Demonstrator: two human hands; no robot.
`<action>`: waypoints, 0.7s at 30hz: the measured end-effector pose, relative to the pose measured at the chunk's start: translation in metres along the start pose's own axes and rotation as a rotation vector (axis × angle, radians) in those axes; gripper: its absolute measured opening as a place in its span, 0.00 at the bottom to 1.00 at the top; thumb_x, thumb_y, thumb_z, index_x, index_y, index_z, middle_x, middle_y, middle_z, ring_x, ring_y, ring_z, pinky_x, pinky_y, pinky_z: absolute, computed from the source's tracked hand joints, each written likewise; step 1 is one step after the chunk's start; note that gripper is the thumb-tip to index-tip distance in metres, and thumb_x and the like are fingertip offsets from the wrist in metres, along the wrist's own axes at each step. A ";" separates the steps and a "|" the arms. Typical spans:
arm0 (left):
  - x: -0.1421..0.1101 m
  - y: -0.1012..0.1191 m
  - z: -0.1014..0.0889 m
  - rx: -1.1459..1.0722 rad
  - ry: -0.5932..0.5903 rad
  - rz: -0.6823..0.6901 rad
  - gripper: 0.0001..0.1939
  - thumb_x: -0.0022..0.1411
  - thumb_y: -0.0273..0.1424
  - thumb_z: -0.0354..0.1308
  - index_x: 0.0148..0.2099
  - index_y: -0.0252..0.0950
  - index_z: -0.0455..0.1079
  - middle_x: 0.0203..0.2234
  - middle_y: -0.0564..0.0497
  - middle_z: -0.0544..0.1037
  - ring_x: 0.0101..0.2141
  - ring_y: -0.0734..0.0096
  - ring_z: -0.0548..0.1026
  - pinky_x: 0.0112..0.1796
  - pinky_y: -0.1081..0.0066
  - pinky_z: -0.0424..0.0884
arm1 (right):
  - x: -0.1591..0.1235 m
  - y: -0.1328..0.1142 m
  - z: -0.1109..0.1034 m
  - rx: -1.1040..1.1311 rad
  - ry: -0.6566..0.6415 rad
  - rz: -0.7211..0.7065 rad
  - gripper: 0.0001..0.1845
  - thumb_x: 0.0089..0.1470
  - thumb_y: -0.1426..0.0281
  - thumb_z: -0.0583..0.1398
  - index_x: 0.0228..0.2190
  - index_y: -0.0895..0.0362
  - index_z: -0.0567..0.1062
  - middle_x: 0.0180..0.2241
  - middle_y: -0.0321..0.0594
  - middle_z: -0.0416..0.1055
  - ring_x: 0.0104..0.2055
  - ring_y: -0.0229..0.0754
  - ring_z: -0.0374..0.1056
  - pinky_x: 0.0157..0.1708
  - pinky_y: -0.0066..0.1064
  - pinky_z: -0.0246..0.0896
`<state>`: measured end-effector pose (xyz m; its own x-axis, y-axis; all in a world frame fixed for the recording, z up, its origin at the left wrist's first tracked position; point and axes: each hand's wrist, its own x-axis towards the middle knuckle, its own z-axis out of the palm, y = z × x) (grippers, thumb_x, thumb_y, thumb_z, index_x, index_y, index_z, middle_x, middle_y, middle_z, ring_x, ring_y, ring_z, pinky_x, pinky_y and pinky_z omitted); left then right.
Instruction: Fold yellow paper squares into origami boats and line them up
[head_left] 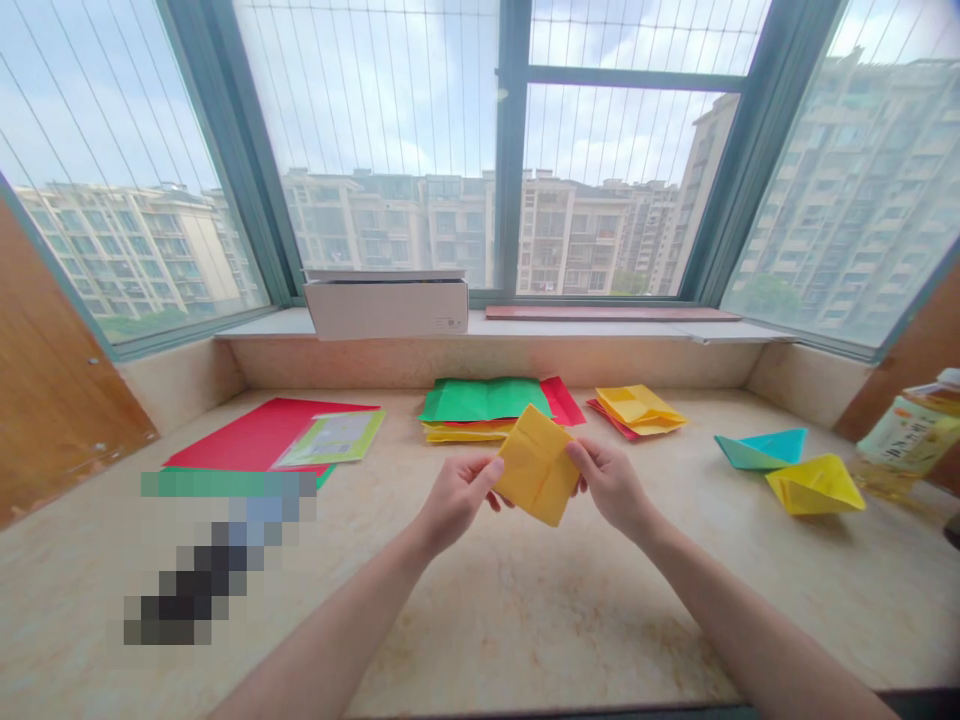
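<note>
Above the counter (540, 625), the left hand (459, 497) and right hand (616, 487) grip a folded yellow paper (537, 466), which partly hides the paper stack (480, 400); paper boats (816, 487) stand near a bottle (909, 432).

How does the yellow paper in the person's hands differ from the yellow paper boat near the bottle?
The held paper is a flat-looking, four-cornered piece; the yellow boat is opened into a hull shape.
The held paper is gripped by the left hand and right hand; the boat rests untouched on the counter.
The held paper is a deeper, more orange yellow; the boat is more lemon.
Both are folded yellow paper.
</note>
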<state>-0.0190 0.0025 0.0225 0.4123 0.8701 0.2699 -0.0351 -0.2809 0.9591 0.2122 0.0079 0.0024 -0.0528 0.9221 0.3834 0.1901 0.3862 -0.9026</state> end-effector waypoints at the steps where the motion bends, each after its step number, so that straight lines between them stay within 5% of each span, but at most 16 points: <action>1: -0.002 0.001 0.000 0.010 -0.086 -0.019 0.22 0.63 0.45 0.56 0.35 0.29 0.77 0.25 0.46 0.78 0.24 0.70 0.76 0.24 0.74 0.68 | 0.001 0.001 -0.001 -0.013 0.035 -0.015 0.26 0.57 0.46 0.57 0.31 0.58 0.76 0.21 0.37 0.73 0.20 0.38 0.67 0.19 0.28 0.59; 4: -0.007 0.001 0.006 -0.010 -0.309 -0.123 0.22 0.63 0.47 0.56 0.37 0.29 0.75 0.26 0.46 0.78 0.24 0.69 0.78 0.22 0.76 0.68 | 0.002 0.007 -0.002 -0.003 0.054 -0.046 0.24 0.54 0.48 0.61 0.37 0.57 0.77 0.31 0.42 0.78 0.30 0.43 0.72 0.27 0.31 0.67; 6: -0.008 -0.003 0.011 -0.027 -0.358 -0.199 0.23 0.63 0.48 0.56 0.40 0.29 0.72 0.25 0.46 0.78 0.22 0.69 0.78 0.19 0.77 0.66 | 0.001 0.010 0.000 -0.004 0.028 -0.059 0.23 0.54 0.50 0.61 0.39 0.57 0.77 0.35 0.44 0.79 0.36 0.46 0.74 0.33 0.34 0.69; 12: -0.004 -0.018 0.021 -0.036 -0.150 -0.223 0.24 0.62 0.49 0.56 0.42 0.29 0.68 0.24 0.48 0.76 0.19 0.69 0.76 0.17 0.76 0.67 | -0.003 0.001 0.006 0.045 -0.026 -0.012 0.28 0.55 0.52 0.62 0.51 0.57 0.69 0.43 0.47 0.78 0.40 0.48 0.75 0.34 0.35 0.71; 16: -0.003 -0.020 0.022 -0.094 -0.160 -0.202 0.25 0.60 0.49 0.59 0.44 0.29 0.70 0.28 0.46 0.77 0.21 0.68 0.78 0.20 0.74 0.71 | -0.006 -0.008 0.007 0.185 -0.201 0.059 0.24 0.57 0.54 0.61 0.49 0.57 0.70 0.44 0.47 0.77 0.42 0.47 0.75 0.37 0.35 0.71; 21: -0.006 -0.019 0.025 -0.133 -0.160 -0.205 0.26 0.62 0.49 0.57 0.45 0.28 0.70 0.26 0.46 0.77 0.22 0.67 0.79 0.22 0.73 0.71 | -0.008 -0.007 0.013 0.165 -0.108 0.009 0.32 0.56 0.56 0.62 0.58 0.54 0.63 0.52 0.47 0.73 0.50 0.49 0.72 0.43 0.38 0.71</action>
<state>0.0024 -0.0076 0.0007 0.5611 0.8254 0.0624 -0.0508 -0.0409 0.9979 0.1983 -0.0021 0.0027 -0.1589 0.9193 0.3602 0.0284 0.3689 -0.9290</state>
